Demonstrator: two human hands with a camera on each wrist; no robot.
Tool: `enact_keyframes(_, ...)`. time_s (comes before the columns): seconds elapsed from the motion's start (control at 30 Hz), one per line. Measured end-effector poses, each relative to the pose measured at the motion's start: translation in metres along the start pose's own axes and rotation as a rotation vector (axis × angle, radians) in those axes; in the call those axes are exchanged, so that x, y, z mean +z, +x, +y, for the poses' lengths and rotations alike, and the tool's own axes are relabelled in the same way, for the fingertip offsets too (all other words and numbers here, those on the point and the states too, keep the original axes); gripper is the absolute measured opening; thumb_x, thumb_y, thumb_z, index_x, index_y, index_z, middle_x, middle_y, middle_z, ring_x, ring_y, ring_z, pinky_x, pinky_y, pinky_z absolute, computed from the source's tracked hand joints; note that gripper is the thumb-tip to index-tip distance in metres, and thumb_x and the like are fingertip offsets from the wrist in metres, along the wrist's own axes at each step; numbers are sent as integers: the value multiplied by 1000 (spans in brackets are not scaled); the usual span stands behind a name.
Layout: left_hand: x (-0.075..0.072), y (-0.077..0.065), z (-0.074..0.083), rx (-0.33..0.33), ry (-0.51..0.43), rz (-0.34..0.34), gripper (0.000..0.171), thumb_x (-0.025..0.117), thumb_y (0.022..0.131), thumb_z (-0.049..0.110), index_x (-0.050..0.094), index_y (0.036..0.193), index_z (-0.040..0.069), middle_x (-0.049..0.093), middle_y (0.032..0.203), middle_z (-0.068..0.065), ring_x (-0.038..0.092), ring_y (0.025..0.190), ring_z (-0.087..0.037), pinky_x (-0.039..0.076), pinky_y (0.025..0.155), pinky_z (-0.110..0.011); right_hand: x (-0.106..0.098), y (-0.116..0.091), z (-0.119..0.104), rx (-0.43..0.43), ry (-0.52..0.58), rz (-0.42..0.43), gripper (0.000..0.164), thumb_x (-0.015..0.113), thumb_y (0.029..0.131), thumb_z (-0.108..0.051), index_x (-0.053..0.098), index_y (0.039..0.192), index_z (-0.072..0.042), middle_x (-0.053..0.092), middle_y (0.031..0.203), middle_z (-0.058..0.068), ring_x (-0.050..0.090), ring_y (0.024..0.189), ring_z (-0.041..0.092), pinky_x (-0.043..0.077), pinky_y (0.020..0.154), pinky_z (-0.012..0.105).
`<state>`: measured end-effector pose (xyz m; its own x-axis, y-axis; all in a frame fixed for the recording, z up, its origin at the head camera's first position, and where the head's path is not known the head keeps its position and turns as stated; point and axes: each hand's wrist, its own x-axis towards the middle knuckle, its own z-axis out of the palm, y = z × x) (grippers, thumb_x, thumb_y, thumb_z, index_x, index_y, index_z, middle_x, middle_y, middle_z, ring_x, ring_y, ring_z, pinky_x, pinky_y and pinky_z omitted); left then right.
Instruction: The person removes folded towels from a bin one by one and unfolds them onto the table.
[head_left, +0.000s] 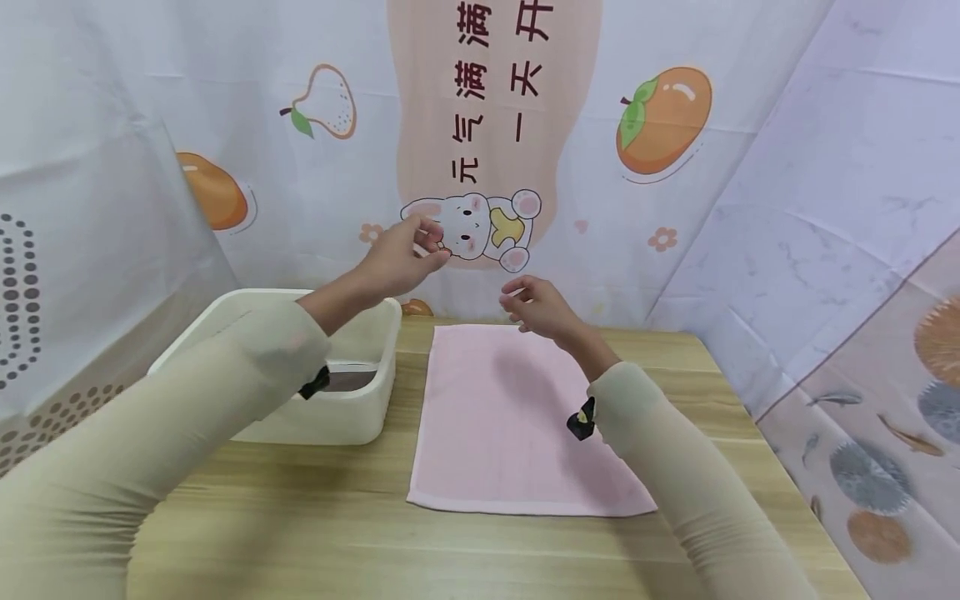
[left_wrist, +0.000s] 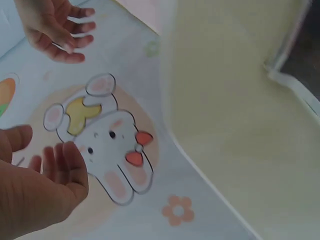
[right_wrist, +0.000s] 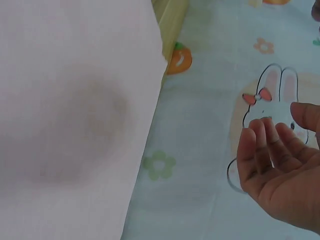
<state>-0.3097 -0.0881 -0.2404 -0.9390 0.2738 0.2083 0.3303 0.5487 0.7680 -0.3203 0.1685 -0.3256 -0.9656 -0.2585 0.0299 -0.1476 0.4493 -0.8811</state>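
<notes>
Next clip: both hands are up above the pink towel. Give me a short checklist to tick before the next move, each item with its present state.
1. Left hand free of any object: ok, fingers loosely curled, nothing in its grip.
2. Right hand free: ok, palm open, holding nothing.
3. Pink towel spread flat on the table: ok, no folds seen.
4. Towel fully on the table: ok, all edges lie on the wood.
5. White tub apart from the towel: ok, a strip of table shows between them.
6. Contents of the tub: cannot tell, only a dark patch inside is visible.
</notes>
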Motion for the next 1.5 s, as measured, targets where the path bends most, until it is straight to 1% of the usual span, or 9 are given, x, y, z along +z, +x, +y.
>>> enact_keyframes(0.17, -26, -1, -21, 47, 167, -107, 33, 64, 100, 18, 57, 130, 4, 65, 118, -17, 66, 104, -32, 51, 85, -39, 25, -5, -14, -9, 37, -24, 29, 61, 104, -24, 60, 124, -4, 65, 108, 15, 65, 93, 30, 60, 77, 41)
enact_keyframes(0.37, -53, -1, -38, 82, 314, -301, 25, 62, 101, 18, 65, 119, 1, 65, 111, -16, 57, 112, -32, 48, 93, -47, 57, -12, -27, -29, 31, -46, 28, 62, 104, -26, 62, 123, -6, 66, 107, 12, 66, 90, 27, 60, 79, 46)
enact_keyframes(0.43, -60, -2, -43, 59, 336, -382, 24, 61, 102, 17, 65, 118, 0, 65, 107, -15, 58, 105, -31, 49, 87, -45, 66, -15, -31, -39, 33, -54, 28, 62, 103, -26, 63, 123, -6, 66, 106, 11, 66, 90, 27, 60, 79, 47)
enact_keyframes(0.57, -70, -6, -52, -41, 361, -552, 29, 59, 103, 20, 63, 124, 1, 64, 105, -13, 58, 92, -28, 52, 76, -40, 82, -19, -37, -76, 68, -71, 27, 63, 103, -26, 64, 122, -6, 67, 106, 12, 68, 90, 29, 61, 74, 43)
enact_keyframes(0.73, -76, -8, -68, -131, 352, -703, 34, 59, 104, 23, 57, 128, 0, 61, 110, -13, 55, 96, -25, 53, 80, -40, 99, -25, -40, -92, 171, -76, 28, 64, 103, -23, 63, 122, -3, 66, 109, 20, 70, 86, 29, 62, 72, 39)
enact_keyframes(1.03, -78, -5, -98, -228, 344, -835, 40, 59, 104, 24, 52, 134, -2, 59, 122, -16, 58, 108, -32, 55, 85, -45, 128, -32, -42, 40, 416, -111, 21, 66, 100, -16, 64, 116, -2, 67, 98, 14, 68, 77, 23, 62, 72, 39)
enact_keyframes(1.23, -73, 0, -105, -275, 356, -920, 45, 62, 103, 28, 51, 137, 1, 58, 130, -15, 58, 112, -31, 54, 85, -43, 138, -37, -45, 147, 428, -113, 22, 68, 100, -24, 66, 111, -4, 67, 94, 13, 67, 73, 19, 62, 68, 33)
enact_keyframes(1.37, -74, 1, -110, -277, 363, -939, 47, 62, 102, 27, 50, 139, 0, 58, 132, -15, 58, 114, -32, 54, 84, -43, 144, -39, -46, 168, 458, -156, 30, 68, 100, -29, 66, 111, -1, 67, 90, 14, 67, 70, 19, 61, 66, 30)
enact_keyframes(1.5, -72, 1, -114, -312, 355, -967, 51, 63, 101, 28, 48, 142, 0, 56, 136, -16, 57, 119, -34, 53, 86, -45, 150, -42, -47, 173, 505, -198, 26, 69, 100, -27, 67, 105, -2, 65, 84, 13, 65, 66, 18, 61, 68, 33)
